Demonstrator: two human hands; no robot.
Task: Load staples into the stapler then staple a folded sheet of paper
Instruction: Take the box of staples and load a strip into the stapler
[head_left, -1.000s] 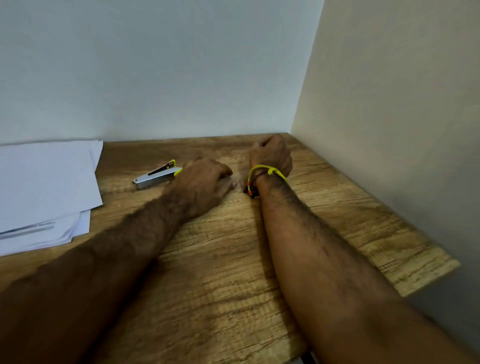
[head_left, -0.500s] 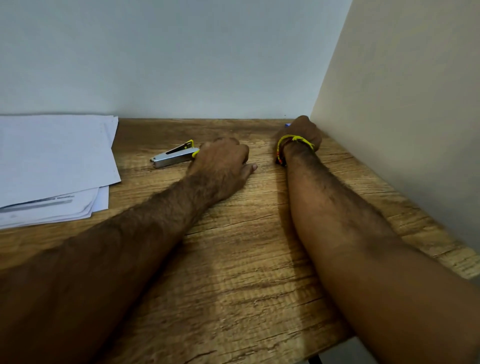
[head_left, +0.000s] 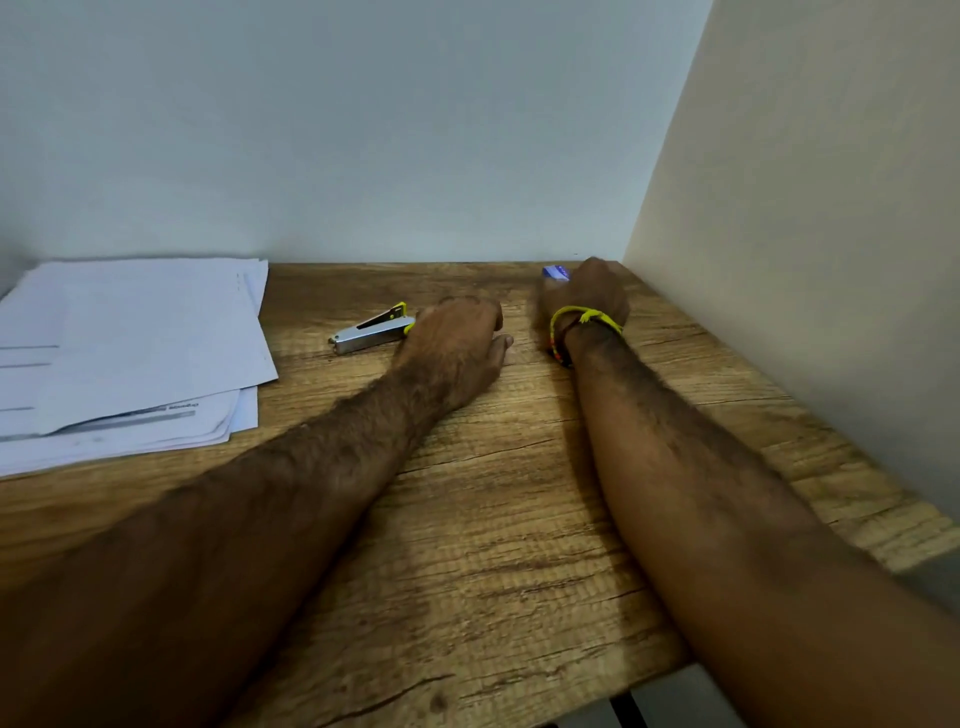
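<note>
A small silver stapler (head_left: 369, 332) with yellow trim lies on the wooden table (head_left: 493, 545), its jaw slightly open and pointing left. My left hand (head_left: 457, 343) covers its rear end with fingers curled round it. At the table's far right corner my right hand (head_left: 587, 293), with a yellow thread band at the wrist, is curled over a small blue staple box (head_left: 555, 272). Only the box's left end shows past the knuckles. A loose stack of white paper sheets (head_left: 130, 343) lies flat at the left.
A grey wall runs along the table's back edge and a cream side wall (head_left: 805, 260) closes the right side. The table's front edge is near the bottom right. Both forearms lie across the middle of the table.
My right hand has reached farther back into the corner, and the blue box now shows beside it. My left hand has stayed on the stapler's rear end.
</note>
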